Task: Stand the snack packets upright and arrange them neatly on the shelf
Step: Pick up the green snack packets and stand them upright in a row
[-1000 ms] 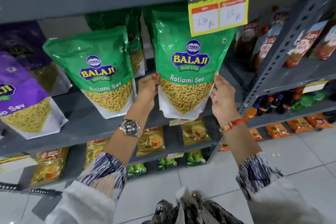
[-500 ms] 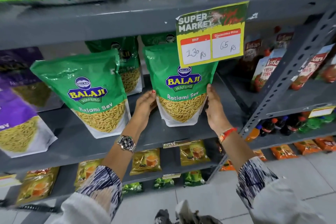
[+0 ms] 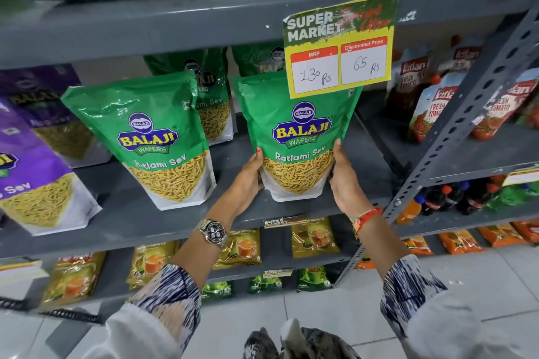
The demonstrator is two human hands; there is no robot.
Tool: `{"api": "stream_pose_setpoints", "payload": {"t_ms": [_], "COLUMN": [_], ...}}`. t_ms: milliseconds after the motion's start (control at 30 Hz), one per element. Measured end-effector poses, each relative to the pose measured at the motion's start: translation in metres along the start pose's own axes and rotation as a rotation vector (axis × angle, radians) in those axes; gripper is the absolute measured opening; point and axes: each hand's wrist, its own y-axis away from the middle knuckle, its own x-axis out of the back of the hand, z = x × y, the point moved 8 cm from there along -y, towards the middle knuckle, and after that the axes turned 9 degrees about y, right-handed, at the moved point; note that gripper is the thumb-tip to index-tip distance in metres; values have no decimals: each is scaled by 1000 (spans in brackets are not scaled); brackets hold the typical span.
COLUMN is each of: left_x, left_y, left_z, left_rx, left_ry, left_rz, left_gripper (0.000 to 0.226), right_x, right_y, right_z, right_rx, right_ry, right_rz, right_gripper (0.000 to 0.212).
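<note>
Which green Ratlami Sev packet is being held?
The front-right packet, under the price sign, upright on the shelf. The left hand and right hand clasp its lower sides. The front-left packet stands untouched.

Grey metal shelving (image 3: 262,6) on slotted uprights (image 3: 455,143) — pale tiled floor (image 3: 335,309) below, evenly lit.

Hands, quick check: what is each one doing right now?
Left hand: closed on the left edge of the green Ratlami Sev packet.
Right hand: closed on the same packet's right edge.
</note>
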Motion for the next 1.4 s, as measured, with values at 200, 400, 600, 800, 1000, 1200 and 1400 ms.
{"api": "stream_pose_setpoints", "payload": {"t_ms": [200, 400, 600, 800, 1000, 1200, 1400], "left_x": [-4, 4, 51, 120, 207, 227, 213], "left_y": [1, -1, 29, 121, 141, 90, 86], "left_z": [0, -4, -6, 21, 59, 80, 80], "left_rx": [-17, -41, -221, -654, -668, -422, -315], "left_ry": [17, 23, 15, 52, 77, 150, 38], "left_rz": [11, 96, 454, 940, 1102, 837, 659], "left_gripper": [35, 36, 44, 16, 27, 68, 53], "right_x": [-2, 5, 14, -63, -166, -215, -233], "right_y": [-3, 2, 66, 90, 65, 23, 26], "right_z": [0, -4, 0, 31, 38, 15, 23], "right_rx": [43, 36, 313, 297, 151, 39, 16], "right_ry": [-32, -13, -25, 141, 282, 263, 212], "right_rz": [-48, 82, 366, -25, -376, -299, -317], "right_gripper": [41, 32, 11, 9, 37, 59, 29]}}
